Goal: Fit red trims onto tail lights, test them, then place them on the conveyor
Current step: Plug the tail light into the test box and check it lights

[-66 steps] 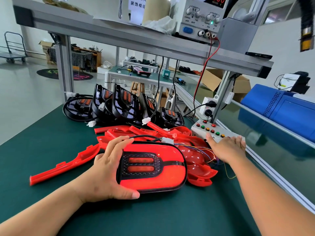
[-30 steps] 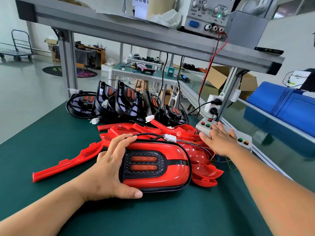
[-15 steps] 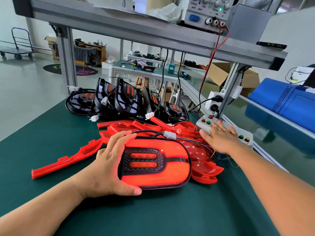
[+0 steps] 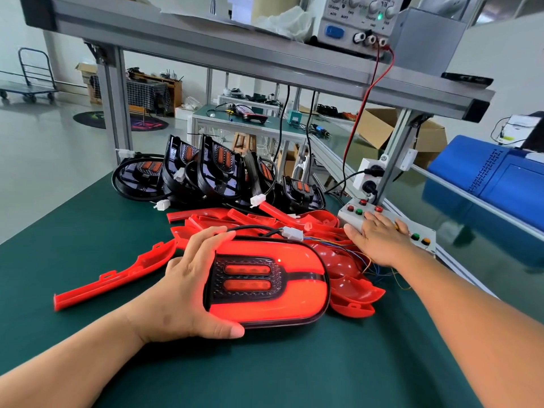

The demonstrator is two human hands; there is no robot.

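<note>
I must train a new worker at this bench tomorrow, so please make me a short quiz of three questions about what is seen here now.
1. True or false: the tail light that the left hand holds is glowing red.
2. What does the right hand rest on? A) the button box B) a cardboard carton C) a blue cover
3. Fill in: the black tail lights stand ____ the loose red trims, farther from the person.
Key: 1 true; 2 A; 3 behind.
</note>
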